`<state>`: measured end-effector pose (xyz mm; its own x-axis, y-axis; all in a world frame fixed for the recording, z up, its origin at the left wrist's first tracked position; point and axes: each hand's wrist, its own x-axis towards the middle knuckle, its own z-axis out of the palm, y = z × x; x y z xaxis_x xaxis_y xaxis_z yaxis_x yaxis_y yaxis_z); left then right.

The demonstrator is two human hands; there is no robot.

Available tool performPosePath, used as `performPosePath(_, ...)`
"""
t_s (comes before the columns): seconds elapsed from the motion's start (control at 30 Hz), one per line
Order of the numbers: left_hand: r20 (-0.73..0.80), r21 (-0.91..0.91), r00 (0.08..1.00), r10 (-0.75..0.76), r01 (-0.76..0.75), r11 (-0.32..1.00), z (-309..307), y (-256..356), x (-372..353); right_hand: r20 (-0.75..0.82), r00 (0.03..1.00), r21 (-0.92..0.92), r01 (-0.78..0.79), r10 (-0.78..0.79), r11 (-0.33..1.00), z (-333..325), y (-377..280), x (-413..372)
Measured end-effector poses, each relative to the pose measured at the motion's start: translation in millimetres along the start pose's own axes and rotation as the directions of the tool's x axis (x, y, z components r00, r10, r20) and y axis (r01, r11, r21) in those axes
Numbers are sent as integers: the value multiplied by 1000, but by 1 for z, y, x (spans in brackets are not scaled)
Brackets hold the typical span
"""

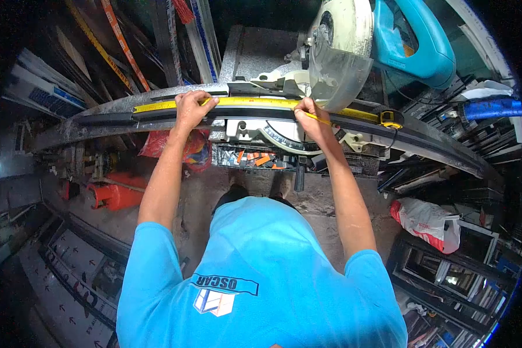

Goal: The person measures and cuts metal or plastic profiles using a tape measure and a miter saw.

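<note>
A yellow tape measure blade (250, 102) is stretched along a long dark profile (249, 114) lying across the saw bench. My left hand (190, 110) is closed over the blade toward its left end, pressing it against the profile. My right hand (312, 120) grips a thin yellow pencil (318, 118), with its fingertips at the blade's edge. To the right, the tape measure case (391, 119) sits on the profile. Just behind my right hand is the clear guard (339, 78) of a mitre saw (414, 43) with a teal handle.
Offcuts (261, 158) in orange and black lie below the saw table. Long profiles (200, 43) lean at the back left. A red gas cylinder (119, 190) is on the floor at left, and a white and red plastic bag (426, 223) at right.
</note>
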<state>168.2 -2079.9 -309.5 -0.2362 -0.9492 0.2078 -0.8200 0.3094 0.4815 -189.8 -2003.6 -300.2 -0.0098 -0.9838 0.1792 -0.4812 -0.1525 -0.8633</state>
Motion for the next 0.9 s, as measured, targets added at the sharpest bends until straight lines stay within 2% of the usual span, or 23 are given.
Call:
performPosePath(0.37, -13, 11, 1000, 26, -26, 1000, 1, -2, 1, 16, 999, -44, -30, 31, 999, 0, -3, 2)
performPosePath(0.9, -14, 4, 1000, 21, -21, 1000, 1, -3, 0, 0, 1000, -102, 22, -22, 995, -2, -6, 2)
